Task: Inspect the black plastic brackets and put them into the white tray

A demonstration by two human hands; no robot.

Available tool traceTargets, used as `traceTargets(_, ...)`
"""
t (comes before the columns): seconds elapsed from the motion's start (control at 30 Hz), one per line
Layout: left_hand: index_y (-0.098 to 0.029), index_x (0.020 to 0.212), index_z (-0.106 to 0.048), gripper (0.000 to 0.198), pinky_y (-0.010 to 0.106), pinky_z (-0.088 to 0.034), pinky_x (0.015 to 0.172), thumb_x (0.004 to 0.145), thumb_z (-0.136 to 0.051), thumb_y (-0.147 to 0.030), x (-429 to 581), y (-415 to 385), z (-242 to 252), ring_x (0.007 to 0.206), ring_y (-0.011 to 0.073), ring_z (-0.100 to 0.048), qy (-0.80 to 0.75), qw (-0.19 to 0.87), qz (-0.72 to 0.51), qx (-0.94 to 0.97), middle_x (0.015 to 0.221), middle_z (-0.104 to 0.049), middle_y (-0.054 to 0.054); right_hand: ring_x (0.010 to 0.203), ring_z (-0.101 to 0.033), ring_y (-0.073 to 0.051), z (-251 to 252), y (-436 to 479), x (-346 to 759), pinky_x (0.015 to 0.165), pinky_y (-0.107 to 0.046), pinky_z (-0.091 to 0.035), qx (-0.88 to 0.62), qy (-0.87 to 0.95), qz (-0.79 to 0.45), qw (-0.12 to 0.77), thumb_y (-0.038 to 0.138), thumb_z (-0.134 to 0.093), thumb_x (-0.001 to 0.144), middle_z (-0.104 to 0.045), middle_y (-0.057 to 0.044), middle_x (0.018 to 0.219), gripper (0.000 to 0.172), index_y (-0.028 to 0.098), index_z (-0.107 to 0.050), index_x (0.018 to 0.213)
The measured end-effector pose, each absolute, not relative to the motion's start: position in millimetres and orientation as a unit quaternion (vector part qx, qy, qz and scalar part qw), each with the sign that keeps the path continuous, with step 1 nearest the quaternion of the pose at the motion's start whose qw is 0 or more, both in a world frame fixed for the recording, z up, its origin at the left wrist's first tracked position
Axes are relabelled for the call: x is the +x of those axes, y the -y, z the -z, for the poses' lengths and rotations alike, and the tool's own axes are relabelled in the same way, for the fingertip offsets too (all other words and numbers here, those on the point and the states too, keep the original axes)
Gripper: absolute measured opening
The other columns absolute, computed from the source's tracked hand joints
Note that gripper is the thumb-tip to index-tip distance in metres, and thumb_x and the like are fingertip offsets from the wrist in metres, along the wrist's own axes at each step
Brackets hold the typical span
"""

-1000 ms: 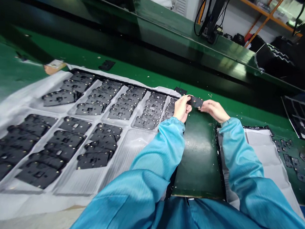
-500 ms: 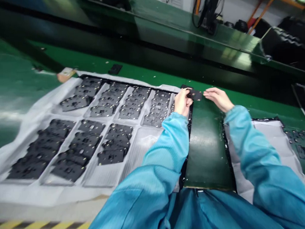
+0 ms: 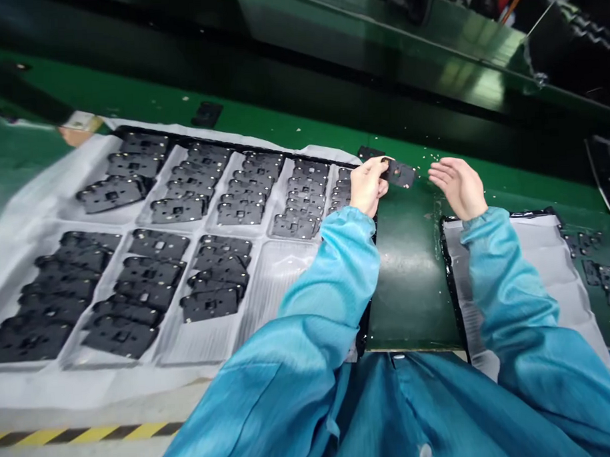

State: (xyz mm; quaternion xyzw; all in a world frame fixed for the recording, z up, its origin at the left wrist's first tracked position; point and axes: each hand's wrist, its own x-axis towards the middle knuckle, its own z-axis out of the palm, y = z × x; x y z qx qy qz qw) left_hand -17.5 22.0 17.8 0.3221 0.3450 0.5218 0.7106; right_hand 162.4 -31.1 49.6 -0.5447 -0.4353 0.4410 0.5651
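My left hand (image 3: pixel 369 186) grips a flat black plastic part (image 3: pixel 399 174) by its left end, thumb on top. The part has small holes and light dots on it, and it is held above the green tabletop (image 3: pixel 411 271). To the right of it, my right hand (image 3: pixel 458 186) hovers with fingers stretched out, apart from the part and holding nothing. Small pale bits (image 3: pixel 429 159) lie on the table between and behind the hands. Just behind my left hand rests another black part (image 3: pixel 370 153).
On the left, a compartment tray (image 3: pixel 129 228) lined with white sheet holds overlapping rows of black parts (image 3: pixel 181 207). A second white-lined tray (image 3: pixel 530 247) is under my right forearm. Small black pieces (image 3: pixel 607 278) lie at far right. A dark raised ledge (image 3: pixel 304 75) runs along the back.
The camera view has shifted, so the trays appear farther left and higher. My left hand still holds the black part; my right hand stays open and sits slightly farther from it.
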Motion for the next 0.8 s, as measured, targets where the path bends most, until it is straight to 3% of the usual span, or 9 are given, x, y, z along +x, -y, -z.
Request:
traceTargets(0.13, -0.012, 0.082, -0.066, 0.016, 0.017, -0.017, 0.034, 0.074, -0.065, -0.026, -7.8, -14.3, -14.4, 0.033, -0.0009, -0.029, -0.338, 0.686, -0.518, 0.383, 0.056, -0.052, -0.003, 0.067, -0.065, -0.014, -41.4, 37.0, 144.0, 0.061, -0.029, -0.057, -0.529, 0.472, -0.451, 0.543, 0.057, -0.054, 0.085, -0.065, -0.003, 0.086, 0.040, 0.021, -0.057, 0.101)
traceTargets(0.27, -0.012, 0.082, -0.067, 0.017, 0.016, -0.023, 0.035, 0.072, -0.063, -0.025, -2.9, -9.2, -11.3, 0.035, 0.0009, -0.034, -0.344, 0.665, -0.507, 0.427, 0.053, -0.051, -0.005, 0.048, -0.059, -0.012, -25.7, 47.4, 116.7, 0.045, -0.025, -0.053, -0.521, 0.508, -0.410, 0.550, 0.047, -0.065, 0.081, -0.062, 0.002, 0.073, 0.040, 0.022, -0.051, 0.109)
traceTargets(0.4, -0.011, 0.089, -0.065, 0.020, 0.017, -0.027, 0.035, 0.073, -0.061, -0.022, -1.8, -7.7, -11.1, 0.037, 0.0021, -0.038, -0.338, 0.667, -0.477, 0.463, 0.058, -0.056, -0.002, 0.044, -0.058, -0.011, -14.9, 48.8, 116.0, 0.041, -0.023, -0.052, -0.517, 0.493, -0.386, 0.585, 0.044, -0.067, 0.080, -0.060, 0.004, 0.068, 0.042, 0.022, -0.047, 0.110)
traceTargets(0.53, -0.015, 0.105, -0.060, 0.030, 0.016, -0.031, 0.036, 0.077, -0.060, -0.024, -2.7, -8.9, -10.4, 0.040, 0.0012, -0.042, -0.347, 0.649, -0.467, 0.490, 0.083, -0.065, 0.003, 0.043, -0.057, -0.010, -10.2, 48.4, 126.2, 0.040, -0.022, -0.051, -0.511, 0.469, -0.399, 0.599, 0.046, -0.068, 0.078, -0.060, 0.004, 0.067, 0.045, 0.021, -0.048, 0.109)
traceTargets(0.63, -0.016, 0.095, -0.058, 0.021, 0.016, -0.030, 0.035, 0.084, -0.055, -0.034, -4.5, -11.0, -7.7, 0.039, 0.0010, -0.042, -0.379, 0.610, -0.501, 0.482, 0.083, -0.064, 0.003, 0.044, -0.058, -0.010, -9.9, 48.8, 128.9, 0.040, -0.022, -0.051, -0.500, 0.447, -0.408, 0.619, 0.048, -0.070, 0.076, -0.061, 0.003, 0.069, 0.049, 0.022, -0.048, 0.112)
traceTargets(0.8, -0.015, 0.078, -0.060, 0.044, 0.017, -0.029, 0.033, 0.091, -0.040, -0.052, -5.1, -8.3, -6.8, 0.037, 0.0032, -0.044, -0.402, 0.580, -0.490, 0.512, 0.066, -0.059, 0.001, 0.046, -0.058, -0.010, -11.6, 50.0, 127.2, 0.040, -0.022, -0.052, -0.489, 0.438, -0.418, 0.628, 0.049, -0.072, 0.074, -0.060, 0.003, 0.072, 0.052, 0.022, -0.049, 0.111)
